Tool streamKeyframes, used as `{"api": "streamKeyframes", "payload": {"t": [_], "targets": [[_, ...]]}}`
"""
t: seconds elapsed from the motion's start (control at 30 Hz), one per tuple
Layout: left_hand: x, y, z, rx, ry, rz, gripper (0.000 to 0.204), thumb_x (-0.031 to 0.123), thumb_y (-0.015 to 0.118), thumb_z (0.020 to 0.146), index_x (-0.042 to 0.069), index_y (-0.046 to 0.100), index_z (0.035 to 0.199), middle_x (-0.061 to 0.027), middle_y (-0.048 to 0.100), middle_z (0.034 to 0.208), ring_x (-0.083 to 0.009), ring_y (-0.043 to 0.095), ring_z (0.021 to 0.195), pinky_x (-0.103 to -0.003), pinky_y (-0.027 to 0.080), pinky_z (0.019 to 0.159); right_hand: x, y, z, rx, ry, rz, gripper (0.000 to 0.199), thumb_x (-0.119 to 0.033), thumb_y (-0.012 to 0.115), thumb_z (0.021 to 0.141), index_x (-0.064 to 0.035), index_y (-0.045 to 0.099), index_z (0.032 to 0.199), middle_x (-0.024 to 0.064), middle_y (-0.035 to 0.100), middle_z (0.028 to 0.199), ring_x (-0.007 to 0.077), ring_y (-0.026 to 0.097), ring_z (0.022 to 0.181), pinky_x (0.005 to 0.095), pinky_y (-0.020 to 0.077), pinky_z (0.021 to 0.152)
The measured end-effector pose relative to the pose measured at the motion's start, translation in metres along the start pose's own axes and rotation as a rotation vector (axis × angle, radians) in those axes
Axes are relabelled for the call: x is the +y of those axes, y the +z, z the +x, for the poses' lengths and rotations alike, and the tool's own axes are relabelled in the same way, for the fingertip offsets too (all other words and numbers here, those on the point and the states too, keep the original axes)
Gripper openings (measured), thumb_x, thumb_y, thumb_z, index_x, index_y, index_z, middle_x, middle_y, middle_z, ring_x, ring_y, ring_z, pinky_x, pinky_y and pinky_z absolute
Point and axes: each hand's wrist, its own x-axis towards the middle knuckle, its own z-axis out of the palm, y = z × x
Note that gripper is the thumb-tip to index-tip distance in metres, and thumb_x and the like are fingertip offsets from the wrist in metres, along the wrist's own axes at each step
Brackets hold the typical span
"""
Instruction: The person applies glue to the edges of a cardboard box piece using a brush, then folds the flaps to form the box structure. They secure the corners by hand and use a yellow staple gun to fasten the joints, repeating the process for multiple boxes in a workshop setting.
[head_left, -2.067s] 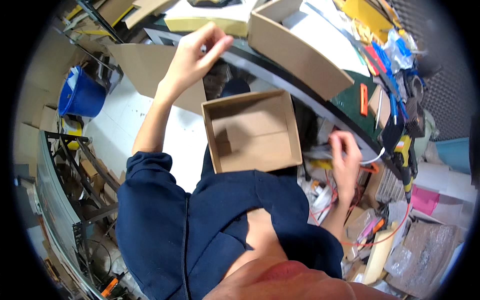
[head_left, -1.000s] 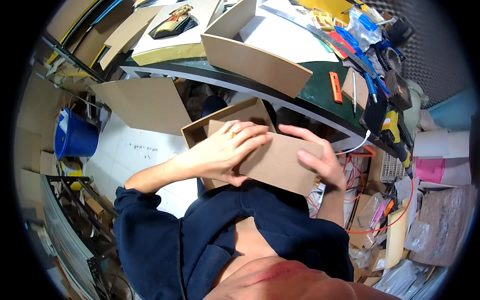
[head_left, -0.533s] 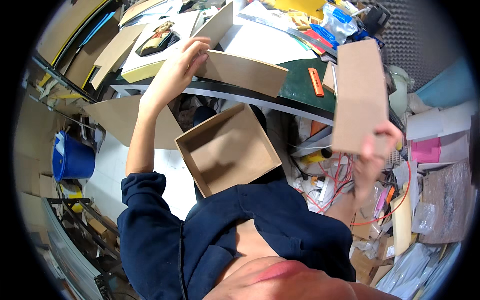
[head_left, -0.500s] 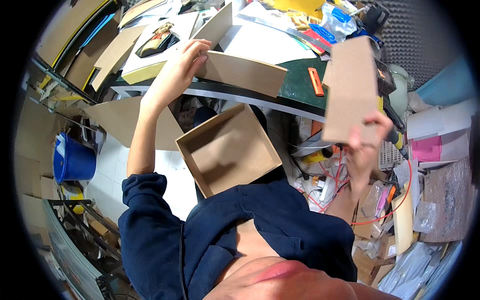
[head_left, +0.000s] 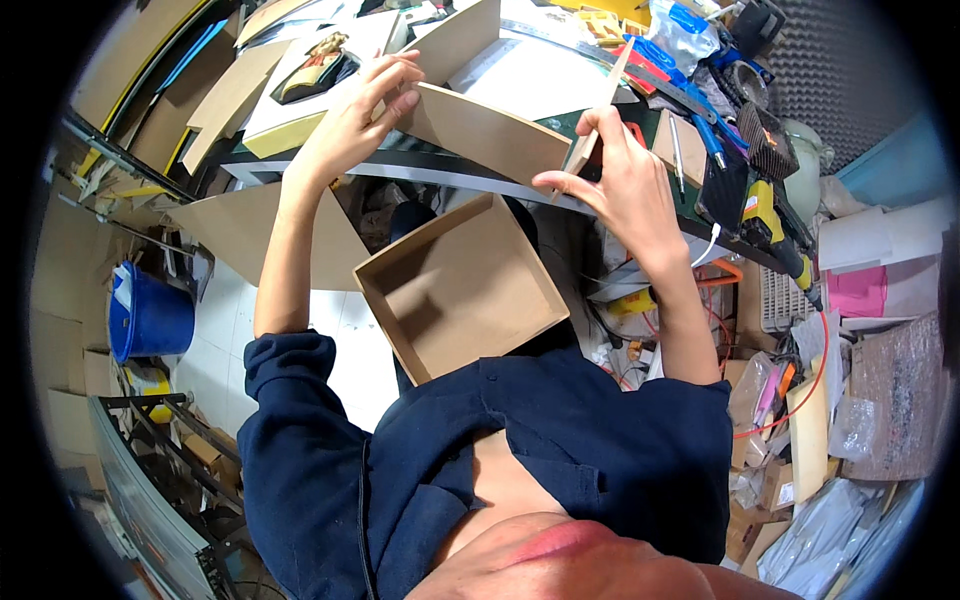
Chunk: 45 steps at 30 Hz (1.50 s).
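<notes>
My left hand (head_left: pixel 350 130) is closed at the left corner of a long brown board (head_left: pixel 485 135) standing on edge along the table front. There it meets a second upright board (head_left: pixel 455 45) that runs back across the table. My right hand (head_left: pixel 637 190) pinches a third brown board (head_left: pixel 612 100), upright and seen nearly edge-on, at the right end of the long board. Whether those two touch along the whole edge I cannot tell. On my lap rests a shallow brown open box (head_left: pixel 470 290), tilted, with a shadow inside.
The green table (head_left: pixel 655 150) carries white paper (head_left: pixel 545 80), a metal ruler (head_left: pixel 650 75), a pen (head_left: pixel 677 150) and a yellow-black tool (head_left: pixel 765 215). A large brown sheet (head_left: pixel 270 235) leans below the table at left. A blue bucket (head_left: pixel 150 312) stands on the floor. A red cable (head_left: pixel 815 385) loops at right.
My right hand has swung the third board from the right, where it faced me broadside, to the long board's right end. The long board's left end has risen slightly with my left hand.
</notes>
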Motion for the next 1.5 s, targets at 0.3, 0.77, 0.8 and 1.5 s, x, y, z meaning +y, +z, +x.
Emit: {"api": "streamKeyframes", "payload": {"t": [0.3, 0.77, 0.8, 1.5], "targets": [[0.078, 0.027, 0.025, 0.021, 0.238, -0.048, 0.036, 0.023, 0.073, 0.081, 0.013, 0.063, 0.113, -0.0070, 0.064, 0.108, -0.0237, 0.057, 0.105, -0.035, 0.045, 0.092, -0.001, 0.009, 0.004, -0.008, 0.021, 0.059, 0.061, -0.045, 0.076, 0.073, -0.0050, 0.047, 0.108, 0.0148, 0.064, 0.084, 0.0331, 0.068, 0.074, 0.0387, 0.0530, 0.060], [0.086, 0.058, 0.030, 0.112, 0.263, -0.302, 0.014, 0.013, 0.073, 0.081, 0.014, 0.070, 0.094, 0.0022, 0.069, 0.093, -0.0120, 0.062, 0.089, -0.029, 0.037, 0.080, -0.012, 0.048, -0.060, 0.145, 0.493, 0.537, 0.073, -0.015, 0.080, 0.075, -0.0067, 0.032, 0.129, 0.0083, 0.058, 0.076, 0.0167, 0.060, 0.063, 0.0302, 0.0505, 0.058], [0.084, 0.060, 0.031, 0.127, 0.283, -0.313, 0.013, 0.013, 0.073, 0.081, 0.015, 0.071, 0.094, 0.0019, 0.070, 0.091, -0.0115, 0.063, 0.089, -0.029, 0.037, 0.079, -0.014, 0.055, -0.065, 0.192, 0.517, 0.601, 0.063, -0.011, 0.077, 0.078, -0.0049, 0.036, 0.126, 0.0106, 0.062, 0.081, 0.0157, 0.062, 0.066, 0.0297, 0.0517, 0.061], [0.080, 0.063, 0.029, 0.173, 0.311, -0.366, 0.010, 0.010, 0.072, 0.080, 0.012, 0.072, 0.090, -0.0016, 0.071, 0.089, -0.0135, 0.064, 0.089, -0.029, 0.039, 0.082, -0.026, 0.139, -0.076, 0.778, 0.517, 0.858, 0.010, 0.006, 0.072, 0.080, 0.0028, 0.064, 0.086, 0.0097, 0.067, 0.096, 0.0095, 0.062, 0.081, 0.0224, 0.0519, 0.074]]}}
